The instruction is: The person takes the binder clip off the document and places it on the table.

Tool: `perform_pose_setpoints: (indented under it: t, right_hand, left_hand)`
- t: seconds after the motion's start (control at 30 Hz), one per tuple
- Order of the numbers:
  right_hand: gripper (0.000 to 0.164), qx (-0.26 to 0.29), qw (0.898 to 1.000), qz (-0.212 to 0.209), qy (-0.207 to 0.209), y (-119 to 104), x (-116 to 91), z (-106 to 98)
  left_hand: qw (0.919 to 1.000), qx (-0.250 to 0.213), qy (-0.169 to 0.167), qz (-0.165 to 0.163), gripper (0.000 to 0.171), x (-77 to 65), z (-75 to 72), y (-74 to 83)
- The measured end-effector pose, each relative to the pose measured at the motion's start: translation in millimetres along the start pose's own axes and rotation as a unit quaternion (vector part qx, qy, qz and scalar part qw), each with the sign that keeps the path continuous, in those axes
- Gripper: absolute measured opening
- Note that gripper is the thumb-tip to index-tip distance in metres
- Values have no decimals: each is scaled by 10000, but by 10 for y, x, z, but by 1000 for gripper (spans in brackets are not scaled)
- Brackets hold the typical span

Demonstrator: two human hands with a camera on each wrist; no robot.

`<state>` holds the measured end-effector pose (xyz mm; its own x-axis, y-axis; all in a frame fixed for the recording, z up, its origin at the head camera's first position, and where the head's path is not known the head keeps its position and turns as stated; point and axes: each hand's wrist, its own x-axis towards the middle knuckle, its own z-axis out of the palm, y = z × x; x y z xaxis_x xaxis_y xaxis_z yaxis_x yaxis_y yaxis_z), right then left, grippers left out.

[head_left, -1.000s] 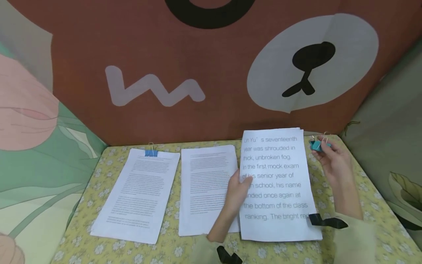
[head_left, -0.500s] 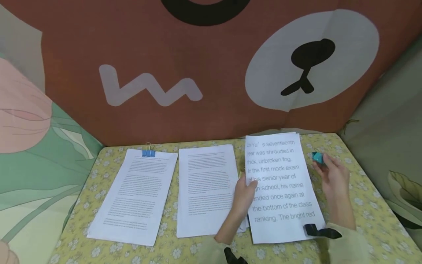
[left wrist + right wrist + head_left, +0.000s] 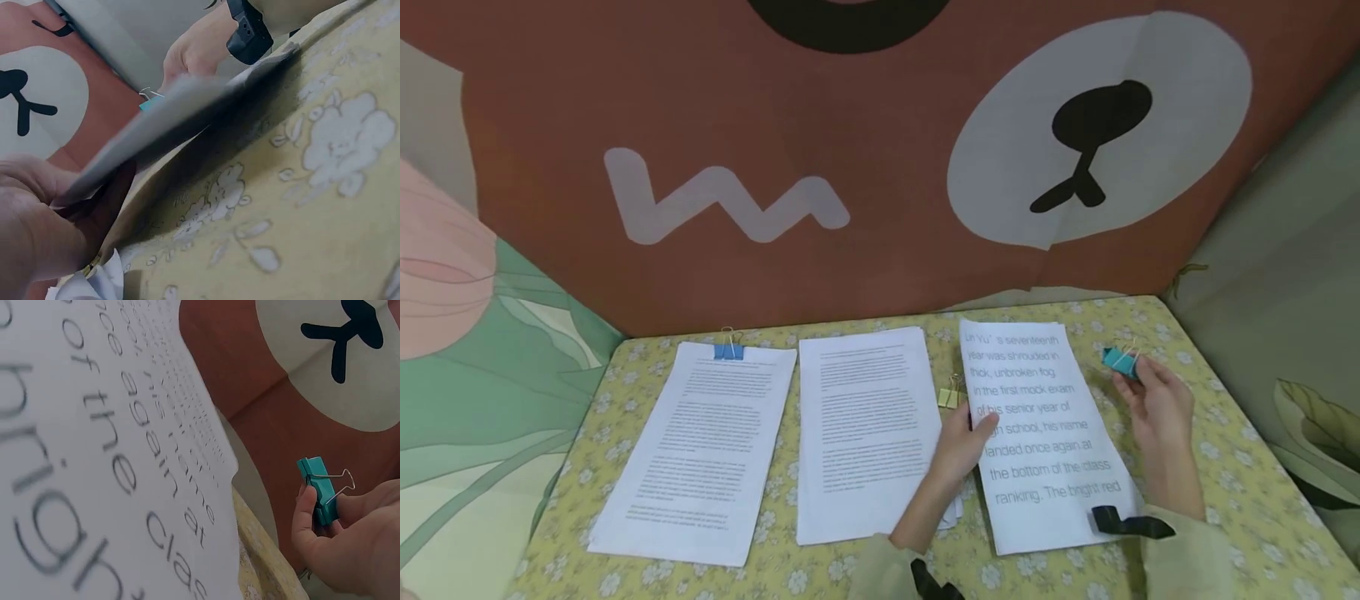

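Note:
My left hand (image 3: 961,442) grips the left edge of a stack of large-print paper (image 3: 1037,433), thumb on top and fingers beneath. In the left wrist view the stack (image 3: 169,122) is tilted, its near side raised off the tablecloth. To its right, my right hand (image 3: 1161,400) pinches a teal binder clip (image 3: 1120,361) by its body, apart from the paper. The right wrist view shows the clip (image 3: 320,490) between thumb and fingers, with a wire handle sticking out. Beside my left fingers, a yellow binder clip (image 3: 949,397) lies close to the middle stack.
A small-print stack (image 3: 861,433) lies in the middle. Left of it is another stack (image 3: 692,458) with a blue binder clip (image 3: 729,352) on its top edge. The flowered tablecloth (image 3: 655,575) runs back to a brown printed backdrop (image 3: 887,283).
The large-print stack has been drawn down and slightly right with my left hand, uncovering the yellow binder clip. My right hand has lowered a little and turned the teal clip.

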<state>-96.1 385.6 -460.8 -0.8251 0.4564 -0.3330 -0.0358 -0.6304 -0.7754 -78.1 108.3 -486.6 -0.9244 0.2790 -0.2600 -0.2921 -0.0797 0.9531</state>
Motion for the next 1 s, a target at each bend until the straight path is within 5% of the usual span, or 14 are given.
perform_pose_setpoints:
  t: [0.13,0.27,0.43,0.67,1.0]
  right_hand:
    - [10,-56,9998,59,171,11,25,-34]
    - [8,-62,9997,108,192,-7,37,-90]
    - [7,-222,9995,205,31,-45,60,-139]
    - [9,-779,9958,393,-282,-111,104,-246]
    - [15,-1476,9859,302,-733,-125,161,-394]
  left_hand:
    - [9965,-202,-793,-152,40,2,-44,33]
    - [9910,264,-1288,-257,37,-24,-136,107]
    - [9902,1174,-744,-113,27,-21,-196,99]
    - [9877,1534,-206,-224,19,5,-184,58]
    - [9814,1700,-687,-560,18,-4,-254,117]
